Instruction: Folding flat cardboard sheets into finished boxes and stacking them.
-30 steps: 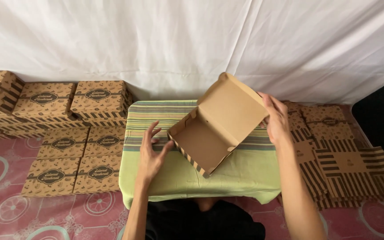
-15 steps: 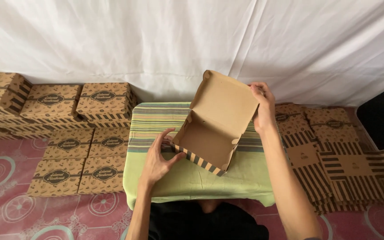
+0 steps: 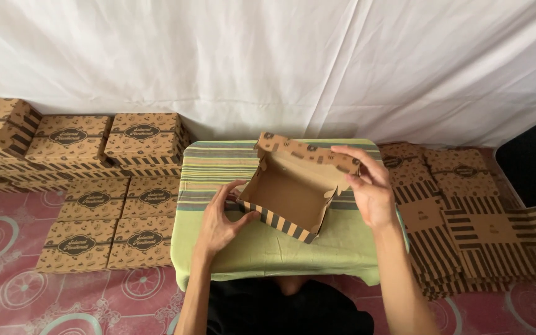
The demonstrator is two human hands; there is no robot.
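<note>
We find open cloth on the table (image 3: 336, 242) in front of the box (image 3: 286, 198). Stacked closed boxes (image 3: 94, 186) crowd our left side, flat cartons (image 3: 466, 223) crowd our right, and a white sheet (image 3: 268, 62) closes off the back.

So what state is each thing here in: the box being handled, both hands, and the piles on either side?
Cardboard box: on the table, tray formed, lid tipped partway down, not shut.
Left hand: gripping the box's near left corner.
Right hand: on the lid's edge.
Finished boxes: closed, stacked on the floor to the left.
Flat boxes: unfolded, piled to the right.
Striped cloth: spread over the table.
</note>
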